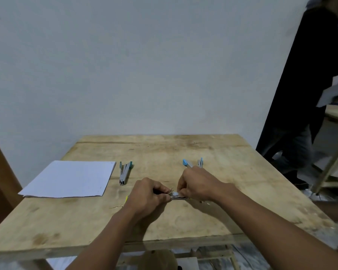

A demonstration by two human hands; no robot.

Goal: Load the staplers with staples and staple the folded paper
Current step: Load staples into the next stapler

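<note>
In the head view we look down on a bare wooden bench (164, 217) set against a pale wall. Both our hands meet near the middle of the bench, a little toward its near edge. Our left hand (145, 193) is curled closed, its fingers pinching something small and metallic that we take for a strip of staples (170, 190), though it is too small to be sure. Our right hand (198, 183) is closed over an opened stapler (179, 196), pressing it against the bench; only the grey metal base shows between the two hands. A light blue tip (186, 162) sticks up just beyond the right knuckles; whether it is that stapler's raised arm we cannot tell.

Just beside that tip, toward the far edge, a further blue and grey stapler part (200, 162) stands partly hidden by the right hand.

Left of centre a second stapler (124, 172), grey with teal ends, lies hinged open on the bench. Just beside it, at the left edge, rests a white sheet of paper (70, 179), flat, with its near left corner at the bench edge.

At the right, a person in dark clothing (300, 94) stands beyond the bench's right edge.
</note>
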